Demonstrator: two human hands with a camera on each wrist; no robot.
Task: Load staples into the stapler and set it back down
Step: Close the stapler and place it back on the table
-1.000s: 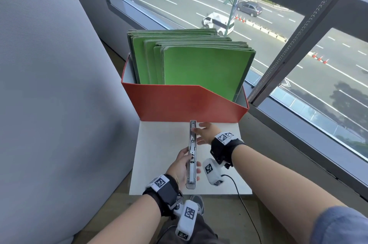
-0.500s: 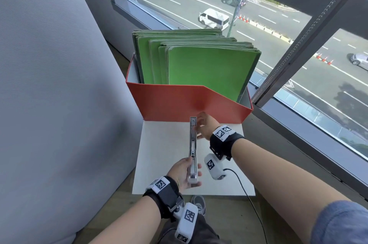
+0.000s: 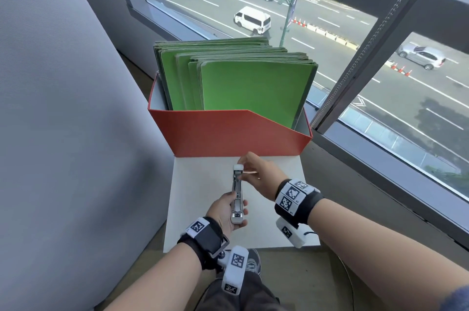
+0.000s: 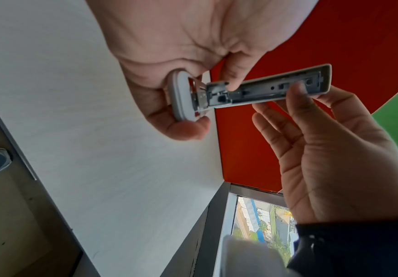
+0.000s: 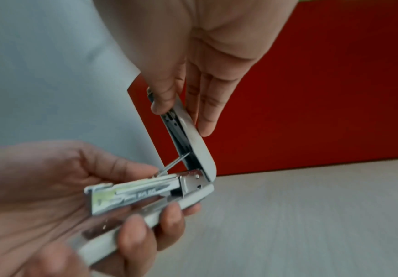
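The stapler [image 5: 150, 189] was held above the bench [image 3: 203, 183], its base gripped in the curled left hand [image 3: 223, 211] so the magazine faced up. Its lid [image 5: 188, 135] was pinched by the right hand [image 3: 256, 173], apparently to be swung about the hinge.

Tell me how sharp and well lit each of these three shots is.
Head view: bright daylight, crisp, with the window frame bowed by the wide lens. Left wrist view: stapler fairly sharp, the right hand shaded. Right wrist view: motion blur smears the left hand and the table.
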